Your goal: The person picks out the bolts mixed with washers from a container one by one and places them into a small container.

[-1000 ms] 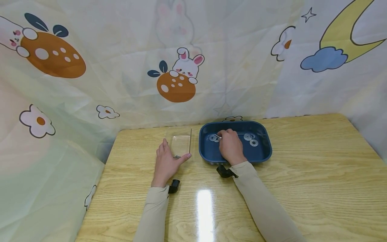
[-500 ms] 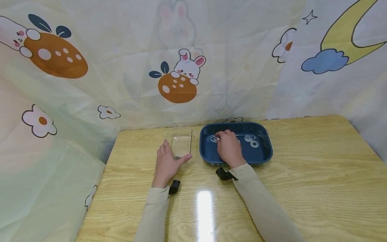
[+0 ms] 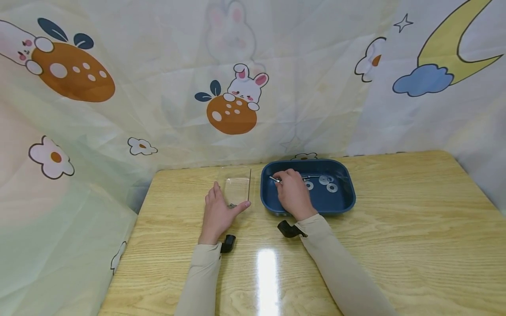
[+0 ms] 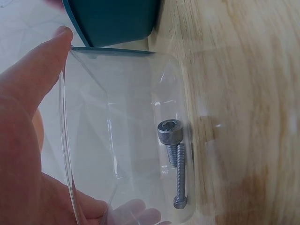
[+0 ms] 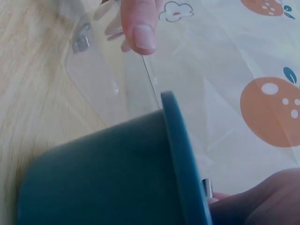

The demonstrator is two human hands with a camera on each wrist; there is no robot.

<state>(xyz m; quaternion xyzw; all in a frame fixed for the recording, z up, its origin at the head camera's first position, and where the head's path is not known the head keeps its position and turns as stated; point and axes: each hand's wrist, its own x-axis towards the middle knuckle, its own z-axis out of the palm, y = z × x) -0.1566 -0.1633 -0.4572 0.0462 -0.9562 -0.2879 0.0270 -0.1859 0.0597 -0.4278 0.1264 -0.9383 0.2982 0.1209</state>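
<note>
My left hand (image 3: 217, 215) holds a clear plastic box (image 4: 131, 112) across its near side, thumb at one wall and fingers around the other. Inside the box lie two socket head bolts (image 4: 170, 132), one thick and one thin. My right hand (image 3: 294, 193) is over the left part of a dark blue tray (image 3: 347, 206) and pinches a silver bolt (image 3: 274, 179) whose end sticks out to the left. In the right wrist view, the end of this bolt shows just past the tray rim; most of that hand is hidden there.
Several flat washers (image 3: 332, 188) lie in the tray, along with a thin bolt (image 3: 312, 177) near its back wall. The tray stands just right of the box on a wooden table (image 3: 415, 228). A printed cloth (image 3: 308, 87) hangs behind the table.
My right hand has moved a little left within the tray with the bolt, uncovering a washer and a thin bolt to its right. The left hand and box have stayed put.
</note>
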